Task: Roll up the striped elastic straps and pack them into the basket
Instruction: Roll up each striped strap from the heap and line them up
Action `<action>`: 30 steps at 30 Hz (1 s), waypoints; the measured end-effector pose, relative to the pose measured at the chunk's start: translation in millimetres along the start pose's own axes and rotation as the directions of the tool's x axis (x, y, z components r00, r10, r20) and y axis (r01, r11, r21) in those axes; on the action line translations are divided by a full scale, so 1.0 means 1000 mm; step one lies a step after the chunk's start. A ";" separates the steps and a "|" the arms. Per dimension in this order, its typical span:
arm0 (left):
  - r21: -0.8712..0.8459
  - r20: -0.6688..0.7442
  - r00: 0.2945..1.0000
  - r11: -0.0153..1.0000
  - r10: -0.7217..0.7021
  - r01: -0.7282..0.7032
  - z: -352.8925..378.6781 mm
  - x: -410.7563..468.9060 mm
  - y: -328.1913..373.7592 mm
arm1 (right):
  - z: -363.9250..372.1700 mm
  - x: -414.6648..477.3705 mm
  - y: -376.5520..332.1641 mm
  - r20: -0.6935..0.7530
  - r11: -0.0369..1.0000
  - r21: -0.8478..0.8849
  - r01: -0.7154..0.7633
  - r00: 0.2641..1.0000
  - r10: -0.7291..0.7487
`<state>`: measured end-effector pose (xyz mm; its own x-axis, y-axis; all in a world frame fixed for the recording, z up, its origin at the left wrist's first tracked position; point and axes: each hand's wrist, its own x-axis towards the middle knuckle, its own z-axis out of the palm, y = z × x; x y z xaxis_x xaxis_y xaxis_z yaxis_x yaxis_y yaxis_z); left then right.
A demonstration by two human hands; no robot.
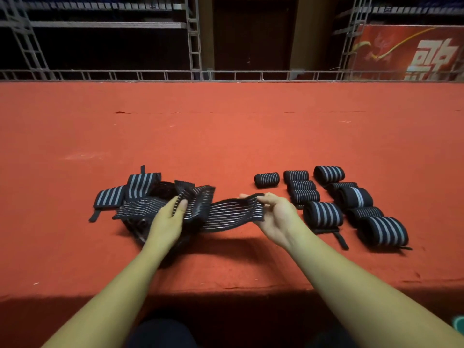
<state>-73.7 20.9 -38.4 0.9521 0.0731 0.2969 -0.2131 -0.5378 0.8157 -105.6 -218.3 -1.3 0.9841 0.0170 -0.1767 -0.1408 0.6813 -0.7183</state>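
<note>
Head view: striped strap (233, 213), black with thin pale lines, stretched flat between both hands near the front edge of the red carpeted platform (226, 126), about the middle. Its left end is pinched by the left hand (167, 222) over the loose pile (148, 194) of unrolled straps. The right hand (276, 217), palm up, pinches the other end. Toward the right, rolled straps (324, 213) lie in rows just beside that hand. Beyond the far edge: metal truss (193, 46), dark doorway (253, 33), red banner (401, 54). Dim light.

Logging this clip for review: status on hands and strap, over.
Left hand and right hand both grip one unrolled striped strap, stretched between them. Loose strap pile left, rolled straps right. No basket in view.
</note>
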 end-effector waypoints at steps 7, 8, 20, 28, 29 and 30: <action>0.084 -0.162 0.984 0.992 -0.079 0.094 0.001 0.008 0.002 | -0.008 0.009 0.010 -0.133 0.953 -0.289 0.094 0.982 -0.137; 0.099 -0.168 0.982 0.990 -0.087 0.105 0.002 0.007 0.003 | -0.008 0.011 0.013 -0.090 0.838 -0.527 0.142 0.971 -0.222; 0.406 0.493 0.870 0.881 0.015 -0.245 0.016 -0.018 -0.021 | -0.008 0.000 0.027 0.101 0.095 -0.991 0.098 0.995 0.027; 0.694 0.189 0.898 0.593 0.397 -0.408 -0.006 0.002 -0.042 | -0.003 -0.006 0.001 0.082 0.414 -0.908 0.073 0.997 0.004; 0.711 0.160 0.922 0.606 0.353 -0.356 -0.010 0.005 -0.044 | -0.005 -0.007 -0.005 0.075 0.484 -0.872 0.073 0.997 -0.016; 0.708 0.129 0.952 0.646 0.278 -0.285 -0.014 0.008 -0.046 | -0.008 -0.008 -0.013 0.052 0.588 -0.806 0.062 0.998 -0.033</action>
<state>-59.0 57.8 -67.0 0.8753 -0.1882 0.4454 -0.2532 -0.9631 0.0907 -112.8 -232.8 4.2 0.9926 0.0325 -0.1173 -0.1092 -0.1885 -0.9760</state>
